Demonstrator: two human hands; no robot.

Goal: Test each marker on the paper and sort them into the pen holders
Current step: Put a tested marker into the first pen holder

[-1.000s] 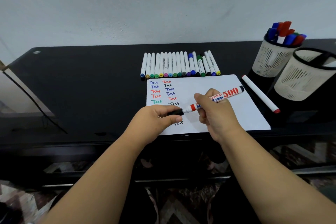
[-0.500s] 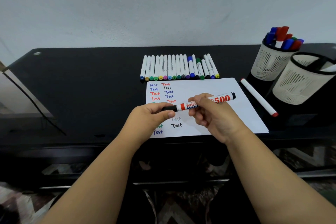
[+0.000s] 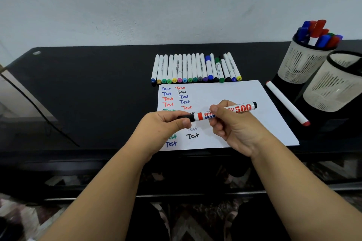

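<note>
The right hand (image 3: pixel 233 127) is gripping the white barrel of a whiteboard marker (image 3: pixel 225 111), its fingers curled around the middle so the printed label is partly covered. The left hand (image 3: pixel 164 125) is pinching the marker's black cap (image 3: pixel 185 117) between thumb and curled fingers; whether the cap is fully seated on the barrel cannot be told. The marker is being held level above the sheet of paper (image 3: pixel 225 92), not touching it, with its black end pointing right. The paper is lying on the black table (image 3: pixel 88 84) and is carrying two columns of the word "Test" in blue, red, black and green. Just behind the paper a row of white markers (image 3: pixel 195 68) with coloured ends is lying side by side. To the right of the paper a single white marker with a red end (image 3: pixel 286 101) is lying at a slant. Further right two mesh pen holders are standing close together: the far holder (image 3: pixel 301 62) is holding red, blue and green markers, and the near holder (image 3: pixel 333 88) is standing just in front of it, its contents mostly hidden.
</note>
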